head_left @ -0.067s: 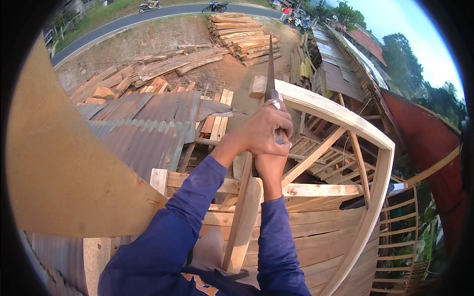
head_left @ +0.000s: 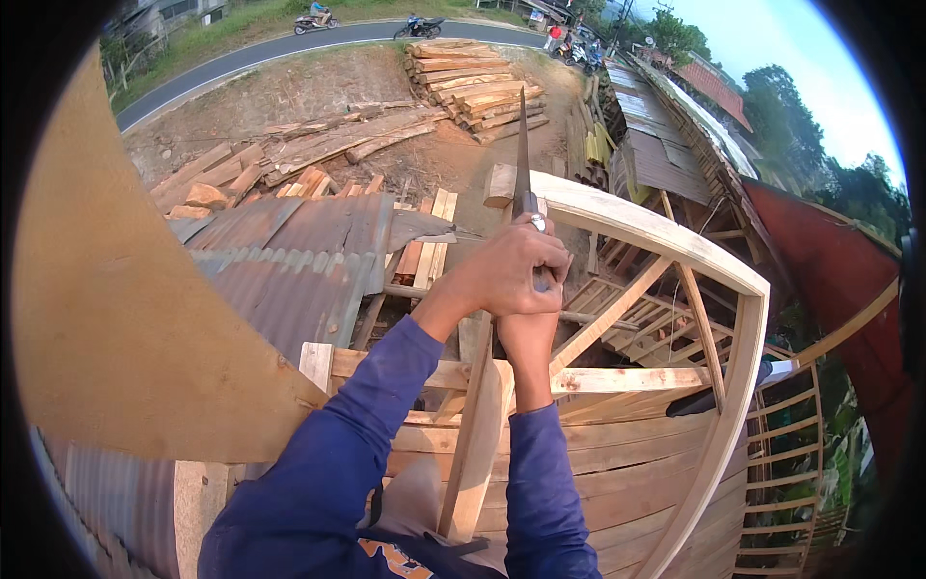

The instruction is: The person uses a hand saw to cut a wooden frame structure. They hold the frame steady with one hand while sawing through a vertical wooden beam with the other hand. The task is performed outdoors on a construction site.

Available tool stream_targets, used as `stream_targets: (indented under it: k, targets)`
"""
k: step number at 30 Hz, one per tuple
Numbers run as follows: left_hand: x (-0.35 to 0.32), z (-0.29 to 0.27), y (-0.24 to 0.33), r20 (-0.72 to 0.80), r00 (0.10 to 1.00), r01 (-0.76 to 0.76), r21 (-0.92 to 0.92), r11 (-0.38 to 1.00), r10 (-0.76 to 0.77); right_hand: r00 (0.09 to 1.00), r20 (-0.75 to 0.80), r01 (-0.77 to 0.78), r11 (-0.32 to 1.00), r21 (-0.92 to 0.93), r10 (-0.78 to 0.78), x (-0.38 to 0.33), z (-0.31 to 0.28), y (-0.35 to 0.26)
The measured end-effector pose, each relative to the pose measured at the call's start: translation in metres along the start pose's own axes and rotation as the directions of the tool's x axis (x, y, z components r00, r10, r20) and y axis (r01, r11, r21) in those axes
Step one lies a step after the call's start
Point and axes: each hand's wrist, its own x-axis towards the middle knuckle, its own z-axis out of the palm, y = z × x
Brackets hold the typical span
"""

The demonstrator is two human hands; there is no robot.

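A long narrow blade [head_left: 522, 145] points straight up in front of me, its handle hidden inside my fists. My left hand [head_left: 511, 265], with a ring on one finger, is closed around the handle and lies over my right hand [head_left: 529, 333], which grips it from below. Both arms are in blue sleeves. The hands hang above a curved pale wooden frame rail [head_left: 666, 236] with slanted braces [head_left: 608, 318]. A wooden post [head_left: 477, 434] rises from the plank hull below my wrists.
A broad tan board [head_left: 125, 309] fills the left side. Corrugated metal roofing [head_left: 289, 270] lies beyond, with stacked lumber [head_left: 477, 87] on bare dirt and a road with motorbikes [head_left: 318, 14] behind. A red surface [head_left: 830, 289] lies at the right.
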Motion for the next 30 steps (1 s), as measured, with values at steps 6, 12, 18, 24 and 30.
stream_targets:
  k: [6,12,18,24,30]
  targets:
    - [-0.112,0.064,0.115,0.084,0.996,0.001,-0.067,0.998,0.005,0.993,0.075,-0.072,0.976,-0.203,0.089,-0.164,-0.040,0.002]
    - [-0.061,0.034,0.055,0.018,1.000,-0.017,-0.051,0.999,0.018,0.954,0.152,-0.249,0.964,-0.087,0.260,-0.106,-0.028,0.002]
    - [-0.027,0.015,0.041,0.069,0.996,0.061,-0.015,0.998,-0.060,1.000,-0.002,-0.006,0.999,-0.041,0.006,-0.050,-0.015,0.006]
    - [-0.050,0.013,0.052,-0.051,0.980,0.184,-0.116,0.976,-0.191,0.999,0.043,-0.018,0.999,-0.038,0.019,-0.062,-0.010,-0.006]
    - [-0.048,0.031,0.069,-0.133,0.933,0.316,-0.147,0.937,-0.335,0.993,0.105,0.054,0.999,0.010,-0.054,-0.063,-0.026,-0.014]
